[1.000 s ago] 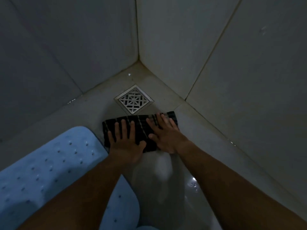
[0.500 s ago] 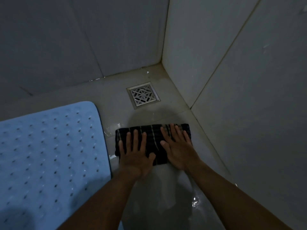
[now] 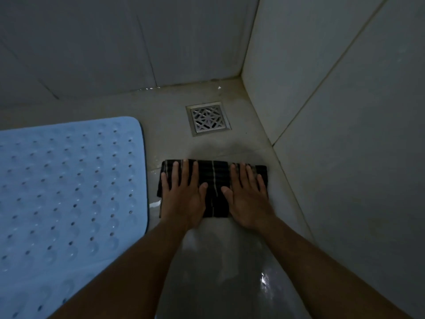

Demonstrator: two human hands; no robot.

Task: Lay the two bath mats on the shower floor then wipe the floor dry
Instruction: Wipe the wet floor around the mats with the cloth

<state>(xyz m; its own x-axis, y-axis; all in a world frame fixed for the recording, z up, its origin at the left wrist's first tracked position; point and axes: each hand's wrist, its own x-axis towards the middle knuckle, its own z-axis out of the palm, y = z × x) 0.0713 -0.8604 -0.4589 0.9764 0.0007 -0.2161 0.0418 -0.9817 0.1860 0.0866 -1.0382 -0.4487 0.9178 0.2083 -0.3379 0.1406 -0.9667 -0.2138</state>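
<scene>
Both hands flat, fingers spread, palms down on a dark striped cloth (image 3: 213, 189): left hand (image 3: 182, 199) on its left half, right hand (image 3: 247, 201) on its right half, thumbs w/ a small gap btwn them. Neither grips; they just press the cloth to the shower floor (image 3: 165, 125).

Cloth's right end sits just beside the right wall (image 3: 345, 157); left end near, but apart from, the blue bath mat (image 3: 69, 192), a narrow strip of bare floor btwn. Mat lies flat, holes across it, cut off by frame's left edge. Only one mat in view.

Beyond the cloth: open floor up to a square metal drain (image 3: 208, 118) near the corner. Back wall (image 3: 115, 54) behind. Wet sheen on floor near the forearms, lower right.
</scene>
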